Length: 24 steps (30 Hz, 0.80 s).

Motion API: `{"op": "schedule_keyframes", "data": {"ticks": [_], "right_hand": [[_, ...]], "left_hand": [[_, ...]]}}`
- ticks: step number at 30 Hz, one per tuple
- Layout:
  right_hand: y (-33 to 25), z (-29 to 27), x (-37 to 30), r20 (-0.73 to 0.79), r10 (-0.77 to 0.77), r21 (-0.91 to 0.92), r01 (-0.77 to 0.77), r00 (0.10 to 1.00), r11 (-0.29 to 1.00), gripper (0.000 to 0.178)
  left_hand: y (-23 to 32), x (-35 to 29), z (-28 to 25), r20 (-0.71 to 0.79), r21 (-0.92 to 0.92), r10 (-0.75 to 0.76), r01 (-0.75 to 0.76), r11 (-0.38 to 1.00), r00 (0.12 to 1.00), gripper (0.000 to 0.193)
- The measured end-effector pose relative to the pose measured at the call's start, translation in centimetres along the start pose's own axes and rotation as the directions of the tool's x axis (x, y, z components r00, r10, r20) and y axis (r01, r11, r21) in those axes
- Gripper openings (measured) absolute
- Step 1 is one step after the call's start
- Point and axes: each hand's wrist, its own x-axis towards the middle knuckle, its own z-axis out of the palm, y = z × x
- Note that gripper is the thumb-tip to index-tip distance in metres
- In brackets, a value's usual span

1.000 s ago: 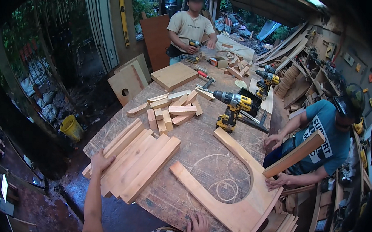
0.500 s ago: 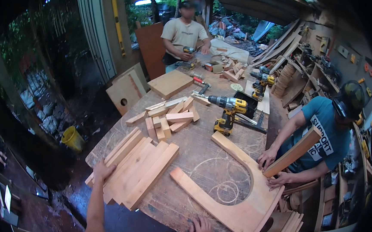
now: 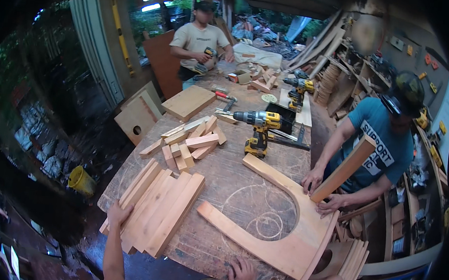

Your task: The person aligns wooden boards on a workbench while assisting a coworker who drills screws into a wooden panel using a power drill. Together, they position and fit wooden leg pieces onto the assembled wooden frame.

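My left hand (image 3: 119, 215) holds the outer edge of a wooden plank (image 3: 140, 185) at the left side of the table, its thumb over the top. Beside that plank, several light wooden boards (image 3: 170, 204) lie side by side. My right hand (image 3: 243, 274) rests on the table's near edge, fingers spread, with nothing in it. To its right lies a flat U-shaped wooden panel (image 3: 289, 256). A co-worker in a teal shirt (image 3: 373, 132) has both hands at the foot of an upright wooden piece (image 3: 345, 169) on that panel.
Short wood blocks (image 3: 184, 153) are piled mid-table. A yellow-black cordless drill (image 3: 259, 132) stands beyond the U-shaped panel, with another drill (image 3: 298, 93) farther back. A thick board (image 3: 188, 102) lies at the far left. Across the table, another person (image 3: 200, 39) holds a drill (image 3: 208, 53).
The whole view has shifted, so the table sits slightly more to the left. Across the table, the person's drill has come up higher. My hands stay in about the same places.
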Motion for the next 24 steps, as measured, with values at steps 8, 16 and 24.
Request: {"op": "schedule_keyframes", "data": {"ticks": [8,16,24], "right_hand": [[0.1,-1.1,0.3,0.097,-0.018,-0.008,0.019,0.995,1.0,0.031],[-1.1,-1.1,1.8,0.075,0.034,0.147,-0.045,0.997,0.988,0.032],[-0.5,0.3,1.1,0.075,0.009,0.032,-0.012,0.997,0.999,0.032]], "left_hand": [[-2.2,0.8,2.3,-0.053,-0.033,0.024,-0.026,0.999,0.998,0.09],[-2.1,1.1,1.3,-0.063,-0.058,0.018,-0.022,0.998,0.998,0.085],[-1.6,-0.2,0.1,-0.058,-0.074,0.009,-0.013,0.997,0.998,0.083]]}}
